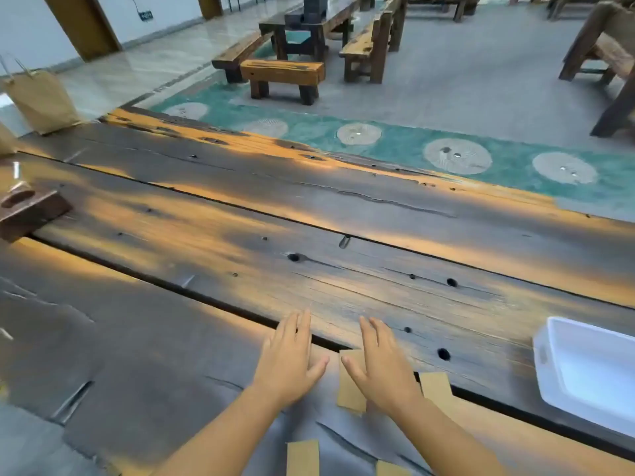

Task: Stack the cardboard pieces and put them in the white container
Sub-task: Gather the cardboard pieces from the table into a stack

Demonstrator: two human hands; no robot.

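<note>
Hands flat, holding nothing: left hand (287, 362), right hand (383, 367) on cardboard piece (350, 383) | risk: scattered pieces stack crooked, miss white container (584, 372)

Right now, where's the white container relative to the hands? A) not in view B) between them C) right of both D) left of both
C: the white container sits at the table's right edge, beyond the right hand and left hand, and looks empty.
</note>
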